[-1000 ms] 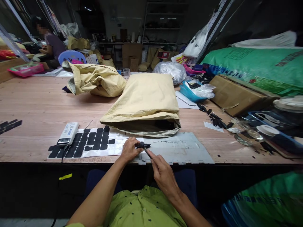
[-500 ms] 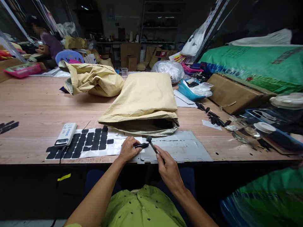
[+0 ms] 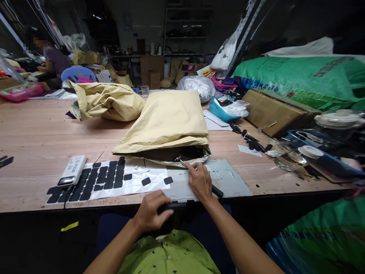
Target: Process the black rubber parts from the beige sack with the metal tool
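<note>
My left hand is at the table's front edge, slightly blurred, its fingers closed round a black rod-shaped piece. My right hand rests over a grey sheet, closed on a slim tool with a shiny metal shaft. A black handle end sticks out behind this hand; whether it belongs to the same tool I cannot tell. The tool's tip reaches the gaping mouth of a yellow bag, whose inside is dark. Left of the sheet lies white backing paper with black rounded-square stickers.
A white electronic device with a cord stands on the stickers. Behind it slumps another yellow bag. To the right are loose black pieces, a blue tray, a cardboard box and clear jars. A person sits far left.
My left hand has drawn back towards me with the black piece, uncovering two loose stickers. My right hand has moved forward, and its tool tip now meets the bag's mouth. The view has shifted slightly.
</note>
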The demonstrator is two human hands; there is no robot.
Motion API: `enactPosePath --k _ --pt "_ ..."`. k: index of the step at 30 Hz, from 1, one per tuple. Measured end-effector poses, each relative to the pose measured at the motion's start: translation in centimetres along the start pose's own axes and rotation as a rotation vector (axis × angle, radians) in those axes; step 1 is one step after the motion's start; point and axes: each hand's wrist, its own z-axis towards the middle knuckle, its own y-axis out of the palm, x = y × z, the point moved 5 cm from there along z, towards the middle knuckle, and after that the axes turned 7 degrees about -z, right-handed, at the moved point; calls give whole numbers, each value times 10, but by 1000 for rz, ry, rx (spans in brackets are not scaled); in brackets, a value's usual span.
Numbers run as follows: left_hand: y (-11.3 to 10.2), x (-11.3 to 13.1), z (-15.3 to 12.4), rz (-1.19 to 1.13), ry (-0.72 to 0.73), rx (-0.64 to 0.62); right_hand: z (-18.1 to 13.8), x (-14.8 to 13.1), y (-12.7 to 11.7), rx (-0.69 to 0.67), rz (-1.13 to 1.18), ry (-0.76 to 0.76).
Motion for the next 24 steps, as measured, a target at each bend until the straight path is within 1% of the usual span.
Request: enactPosePath --k 1,2,3,5,8,9,10,11,12,14,16,17,18,19,20,21,23,24 --pt "10 2 -15 -13 -1 -69 0 0 0 -5 -4 1" --pt "20 -1 -29 -16 -34 -129 0 0 1 -13 -9 0" --pt "30 -8 -41 -8 -98 -167 0 0 1 -19 -13 -3" --pt "47 -35 -59 47 -313 -217 1 0 1 -25 -20 -4" --pt "65 -85 -76 180 -692 -287 1 0 0 -21 -28 -1" --pt "68 -97 -78 218 -782 -328 1 0 0 -19 -29 -2" --pt "70 -104 -79 245 -838 -367 1 -1 -1 -19 -31 -5" --pt "69 -105 -77 261 -858 -403 1 -1 -1 -20 -33 -8" --pt "67 -101 -73 268 -845 -437 1 -1 -2 -21 -34 -10" --pt "56 -78 -58 226 -741 -509 1 -2 -2 -21 -34 -9" --pt "42 -40 -33 90 -570 -594 2 -2 -1 -17 -34 -11" --pt "35 -19 -17 -26 -469 -645 2 -2 -1 -15 -35 -15" --pt "27 0 3 -141 -368 -655 2 -2 0 -14 -37 -20" --pt "18 16 27 -223 -272 -618 2 -3 0 -14 -40 -25" --pt "9 25 53 -254 -209 -538 2 -3 0 -15 -41 -29" --pt "1 30 80 -211 -160 -420 2 -3 0 -18 -43 -32" --pt "-12 28 133 4 -93 -123 2 -2 0 -27 -43 -36" --pt "-12 25 156 116 -86 -37 2 -2 0 -32 -43 -38"
